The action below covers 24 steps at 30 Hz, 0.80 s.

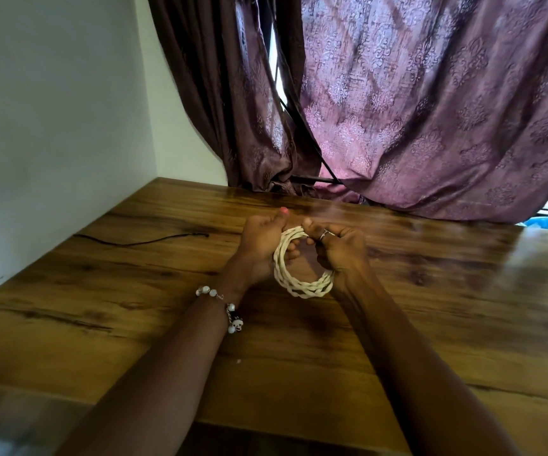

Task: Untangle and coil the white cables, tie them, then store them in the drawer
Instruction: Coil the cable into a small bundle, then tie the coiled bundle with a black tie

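Observation:
A white twisted cable (302, 286) is wound into a round coil of several loops, held just above the wooden table (134, 291). My left hand (261, 248) grips the coil's left side, fingers curled through the ring and thumb raised. My right hand (340, 250) grips the right side and the top of the coil, with a ring on one finger. The two hands meet at the top of the coil. The cable's ends are hidden by the fingers. No drawer is in view.
A thin black cable (141, 241) lies on the table to the left, near the white wall (52, 143). Purple patterned curtains (430, 110) hang behind the table's far edge. A beaded bracelet (229, 311) is on my left wrist.

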Tool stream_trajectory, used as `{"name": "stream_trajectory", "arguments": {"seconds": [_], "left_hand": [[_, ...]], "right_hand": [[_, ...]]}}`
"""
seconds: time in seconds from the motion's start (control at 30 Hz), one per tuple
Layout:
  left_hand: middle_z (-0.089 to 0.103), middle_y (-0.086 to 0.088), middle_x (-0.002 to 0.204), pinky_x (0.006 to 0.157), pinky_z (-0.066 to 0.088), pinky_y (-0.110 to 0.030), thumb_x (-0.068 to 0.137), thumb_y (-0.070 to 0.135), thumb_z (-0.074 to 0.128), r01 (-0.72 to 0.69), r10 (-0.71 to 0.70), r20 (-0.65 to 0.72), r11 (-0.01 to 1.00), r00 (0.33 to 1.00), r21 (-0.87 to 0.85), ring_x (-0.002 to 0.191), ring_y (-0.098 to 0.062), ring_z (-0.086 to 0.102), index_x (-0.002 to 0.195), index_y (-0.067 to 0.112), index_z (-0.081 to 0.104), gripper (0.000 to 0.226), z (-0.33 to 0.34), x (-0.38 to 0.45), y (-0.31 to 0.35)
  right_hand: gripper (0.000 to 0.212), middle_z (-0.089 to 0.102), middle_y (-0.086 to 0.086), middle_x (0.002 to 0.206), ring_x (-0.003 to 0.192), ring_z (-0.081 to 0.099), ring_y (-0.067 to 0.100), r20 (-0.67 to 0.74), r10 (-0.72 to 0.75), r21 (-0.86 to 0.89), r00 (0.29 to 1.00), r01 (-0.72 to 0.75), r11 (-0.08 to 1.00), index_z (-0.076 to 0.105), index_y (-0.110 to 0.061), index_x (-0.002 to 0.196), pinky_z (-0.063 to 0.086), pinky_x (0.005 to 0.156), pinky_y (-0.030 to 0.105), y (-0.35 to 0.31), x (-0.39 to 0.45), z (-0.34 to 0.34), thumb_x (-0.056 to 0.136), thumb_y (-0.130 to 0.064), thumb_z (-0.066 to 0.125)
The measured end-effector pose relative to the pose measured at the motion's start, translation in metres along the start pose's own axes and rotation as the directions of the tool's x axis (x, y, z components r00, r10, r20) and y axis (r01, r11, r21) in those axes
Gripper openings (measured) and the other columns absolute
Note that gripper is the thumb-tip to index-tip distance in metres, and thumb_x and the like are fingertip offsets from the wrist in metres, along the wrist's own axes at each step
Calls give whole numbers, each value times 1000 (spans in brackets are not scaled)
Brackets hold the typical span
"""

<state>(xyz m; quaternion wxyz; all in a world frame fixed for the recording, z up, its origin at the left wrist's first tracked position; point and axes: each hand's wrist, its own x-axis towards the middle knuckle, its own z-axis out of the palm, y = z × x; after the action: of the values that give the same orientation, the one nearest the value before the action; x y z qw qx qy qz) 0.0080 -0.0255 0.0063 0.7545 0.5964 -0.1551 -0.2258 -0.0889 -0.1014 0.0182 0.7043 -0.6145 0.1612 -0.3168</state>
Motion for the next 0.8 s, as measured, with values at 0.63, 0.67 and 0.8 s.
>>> {"name": "stream_trajectory", "arguments": {"seconds": [0.63, 0.67, 0.8], "left_hand": [[66, -16, 98, 81, 51, -41, 89, 15, 56, 162, 433, -116, -71, 894, 984, 93, -34, 63, 93, 9, 63, 10, -127, 20, 14], [67, -16, 97, 80, 52, -41, 89, 20, 59, 118, 396, -97, -30, 913, 993, 91, -33, 63, 91, 9, 63, 12, -122, 20, 16], [69, -4, 78, 71, 52, -32, 81, 29, 72, -101, 271, 1, 355, 962, 929, 78, -21, 65, 76, 10, 68, 20, -93, 11, 21]], "right_hand": [[28, 40, -7, 32, 25, 24, 2, -47, 65, 32, 997, -63, 997, 58, -2, 65, 16, 33, 11, 11, 0, -14, 85, -19, 69], [27, 42, -8, 33, 26, 24, 3, -54, 59, 34, 997, -57, 998, 59, -3, 65, 15, 34, 12, 12, 0, -16, 85, -19, 69], [24, 45, -9, 36, 30, 23, 3, -89, 41, 15, 995, -39, 999, 64, -5, 68, 17, 35, 15, 12, 1, -19, 83, -22, 72]]}}
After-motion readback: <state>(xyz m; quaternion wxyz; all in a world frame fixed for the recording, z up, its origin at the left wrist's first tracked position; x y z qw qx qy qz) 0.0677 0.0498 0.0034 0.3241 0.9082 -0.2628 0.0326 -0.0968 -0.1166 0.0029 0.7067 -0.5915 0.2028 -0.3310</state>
